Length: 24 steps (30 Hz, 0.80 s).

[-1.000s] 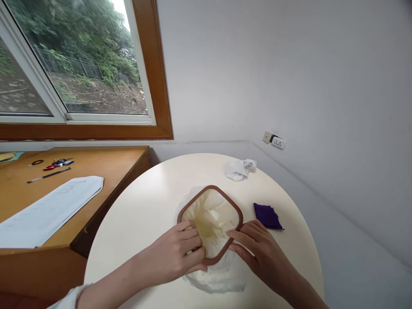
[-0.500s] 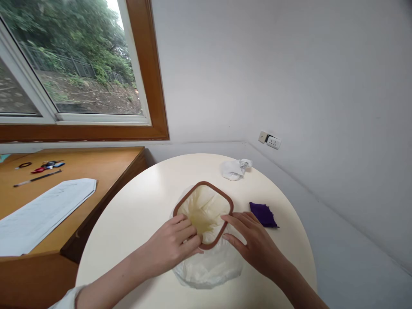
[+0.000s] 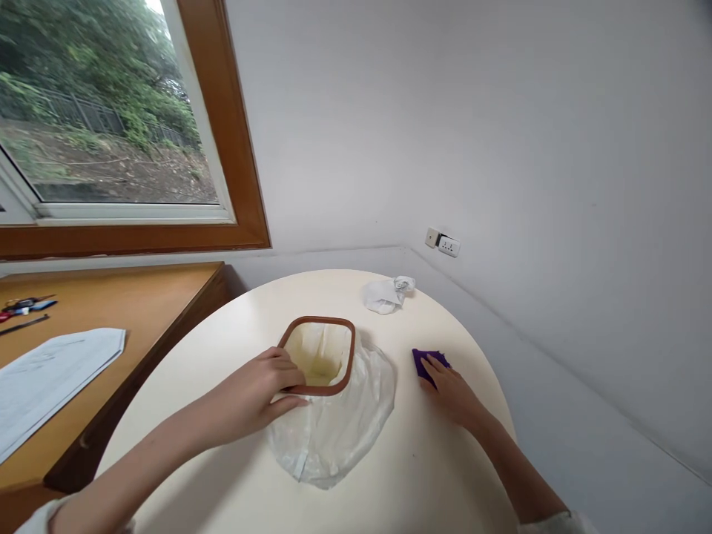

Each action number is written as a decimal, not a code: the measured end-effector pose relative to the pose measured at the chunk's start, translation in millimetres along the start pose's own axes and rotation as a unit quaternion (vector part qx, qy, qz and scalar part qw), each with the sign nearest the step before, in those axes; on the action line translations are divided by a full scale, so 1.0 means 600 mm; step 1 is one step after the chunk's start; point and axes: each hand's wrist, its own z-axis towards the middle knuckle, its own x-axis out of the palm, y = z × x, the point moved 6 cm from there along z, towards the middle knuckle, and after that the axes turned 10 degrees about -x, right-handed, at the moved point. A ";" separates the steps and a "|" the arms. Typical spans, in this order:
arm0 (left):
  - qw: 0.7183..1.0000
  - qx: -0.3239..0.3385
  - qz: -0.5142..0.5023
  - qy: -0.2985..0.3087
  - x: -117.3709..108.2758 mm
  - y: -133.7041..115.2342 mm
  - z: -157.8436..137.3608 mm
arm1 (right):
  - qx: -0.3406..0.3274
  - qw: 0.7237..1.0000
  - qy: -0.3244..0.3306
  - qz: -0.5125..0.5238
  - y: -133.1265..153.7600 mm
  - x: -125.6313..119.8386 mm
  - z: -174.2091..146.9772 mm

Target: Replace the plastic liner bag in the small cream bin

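A small bin with a brown rounded-square rim [image 3: 351, 348] stands on the round table, lined with a whitish plastic bag [image 3: 345, 437] that hangs over the rim and spreads on the tabletop. My left hand [image 3: 270, 386] grips the rim at its near left corner, fingers inside and thumb outside. To the right, my right hand [image 3: 453, 393] lies on a folded purple cloth [image 3: 423, 360], its fingers stretched over the top. The cloth rests flat on the table, partly covered by that hand.
A crumpled, knotted white plastic bag [image 3: 383, 295] lies near the far edge of the cream table [image 3: 222, 356]. At left stands a wooden desk [image 3: 161, 285] with papers [image 3: 67, 371] and a pen [image 3: 25, 324]. A wall socket [image 3: 449, 245] is beyond the table.
My right hand has left the bin rim and come onto the purple cloth. The bin has turned and shifted, with my left hand still at its rim. The view has swung right.
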 end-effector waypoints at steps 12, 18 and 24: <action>1.000 -0.003 -0.001 -0.026 0.050 -0.068 0.133 | 0.024 0.998 -0.051 -0.032 -0.013 0.029 -0.121; 0.998 0.053 0.007 -0.026 0.096 -0.136 0.213 | 0.031 0.993 -0.095 -0.055 -0.002 0.039 -0.181; 0.995 0.076 0.051 -0.029 0.117 -0.190 0.288 | 0.025 0.991 -0.109 -0.072 0.009 0.043 -0.200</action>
